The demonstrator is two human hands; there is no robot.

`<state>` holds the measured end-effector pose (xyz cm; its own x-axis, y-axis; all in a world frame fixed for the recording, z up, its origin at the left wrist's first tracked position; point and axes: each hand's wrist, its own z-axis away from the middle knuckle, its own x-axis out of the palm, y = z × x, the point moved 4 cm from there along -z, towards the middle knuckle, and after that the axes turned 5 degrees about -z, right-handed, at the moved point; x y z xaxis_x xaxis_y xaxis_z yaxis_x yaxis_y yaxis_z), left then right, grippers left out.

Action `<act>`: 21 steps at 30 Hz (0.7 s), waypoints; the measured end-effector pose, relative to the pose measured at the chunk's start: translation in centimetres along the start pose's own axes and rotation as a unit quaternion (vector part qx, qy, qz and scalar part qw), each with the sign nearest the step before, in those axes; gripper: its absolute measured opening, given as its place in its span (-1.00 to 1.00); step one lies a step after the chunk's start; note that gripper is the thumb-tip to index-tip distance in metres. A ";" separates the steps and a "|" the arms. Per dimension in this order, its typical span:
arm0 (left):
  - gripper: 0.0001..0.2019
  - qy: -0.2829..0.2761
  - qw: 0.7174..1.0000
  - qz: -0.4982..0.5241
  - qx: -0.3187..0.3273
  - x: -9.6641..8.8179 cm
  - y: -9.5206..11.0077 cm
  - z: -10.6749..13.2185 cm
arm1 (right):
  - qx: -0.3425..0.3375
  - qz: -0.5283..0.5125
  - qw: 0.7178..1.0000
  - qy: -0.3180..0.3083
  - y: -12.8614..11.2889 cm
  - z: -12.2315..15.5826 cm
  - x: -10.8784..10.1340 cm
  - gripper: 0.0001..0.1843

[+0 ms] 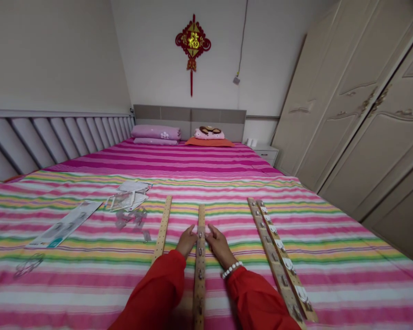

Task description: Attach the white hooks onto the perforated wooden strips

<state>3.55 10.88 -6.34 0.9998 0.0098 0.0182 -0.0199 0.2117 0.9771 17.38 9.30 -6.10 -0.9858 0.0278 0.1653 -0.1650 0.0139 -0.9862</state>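
Observation:
A narrow wooden strip with rows of holes [200, 263] lies lengthwise on the striped bedspread between my hands. Several small metal hooks on clear backings are fixed along it; the farthest hook [200, 234] sits level with my fingers. My left hand [186, 241] is at the strip's left edge, index finger pointing forward and thumb near the farthest hook. On the opposite edge is my right hand [220, 245], its thumb and index finger apart and a white bead bracelet [231, 269] at the wrist. Both hands look open; whether the fingertips touch the strip is hard to tell.
Left of my hands lies a bare perforated strip [163, 224]. Clear plastic pieces [134, 219], white packets [129, 195] and a long package [67, 225] lie farther left. On the right are two strips with hooks [271, 247], one carrying white items [289, 265].

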 end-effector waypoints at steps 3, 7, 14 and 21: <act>-0.60 -0.017 1.000 0.002 0.009 0.3 0.5 0.3 | -0.026 -0.045 0.998 -0.032 -0.7 0.1 0.7 -0.60; -0.77 -0.036 0.999 0.003 0.020 0.6 1.0 0.9 | -0.014 -0.058 0.996 -0.062 -1.2 0.3 1.2 -0.62; -0.82 -0.034 0.999 -0.001 0.028 0.7 0.6 2.7 | 0.016 -0.036 0.997 -0.068 -1.3 1.9 0.8 -0.61; -0.79 -0.022 0.999 -0.036 0.025 -0.5 1.4 4.5 | -0.013 -0.063 0.997 -0.052 -1.0 3.1 0.7 -0.59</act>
<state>3.02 6.74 -4.03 0.9979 -0.0465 -0.0440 0.0510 0.1604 0.9857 16.77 6.23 -5.08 -0.9554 -0.0795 0.2844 -0.2879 0.0357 -0.9570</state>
